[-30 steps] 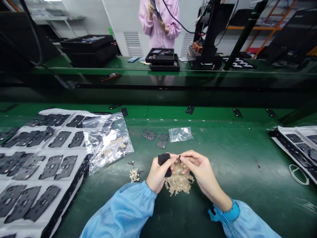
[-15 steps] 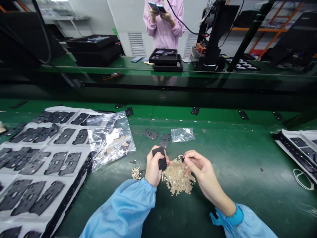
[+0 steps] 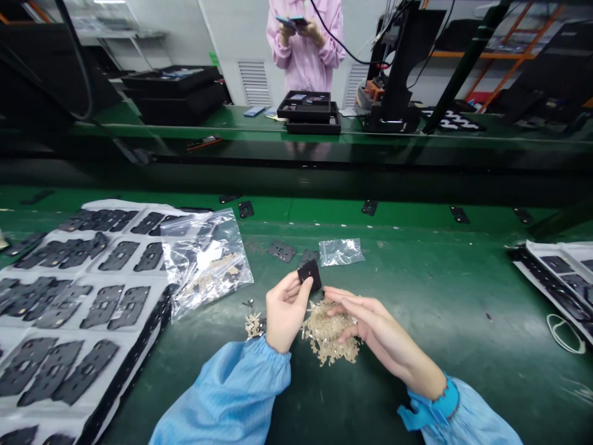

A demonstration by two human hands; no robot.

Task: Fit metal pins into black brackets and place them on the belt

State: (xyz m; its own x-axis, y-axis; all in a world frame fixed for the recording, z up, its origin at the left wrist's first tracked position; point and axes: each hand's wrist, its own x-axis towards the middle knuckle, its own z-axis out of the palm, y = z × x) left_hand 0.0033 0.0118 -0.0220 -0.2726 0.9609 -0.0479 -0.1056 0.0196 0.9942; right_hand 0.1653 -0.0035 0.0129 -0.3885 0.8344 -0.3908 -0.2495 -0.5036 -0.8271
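My left hand [image 3: 283,309] pinches a small black flat part [image 3: 310,274] at its fingertips, lifted just above the green bench. My right hand [image 3: 359,318] lies flat with fingers stretched out over a pile of small beige pieces [image 3: 330,332], touching them. A smaller heap of beige pieces [image 3: 252,324] sits left of my left wrist. Two loose black plates [image 3: 281,251] lie just beyond my hands.
A white tray [image 3: 69,290] full of black plates fills the left, with a clear bag [image 3: 206,262] of beige pieces on its edge. A small clear bag [image 3: 340,251] lies ahead. Another tray [image 3: 556,272] is at right. A person in pink [image 3: 306,43] stands behind the far bench.
My left hand has moved the black part forward and up to its fingertips. My right hand has opened from a pinch and flattened onto the beige pile.
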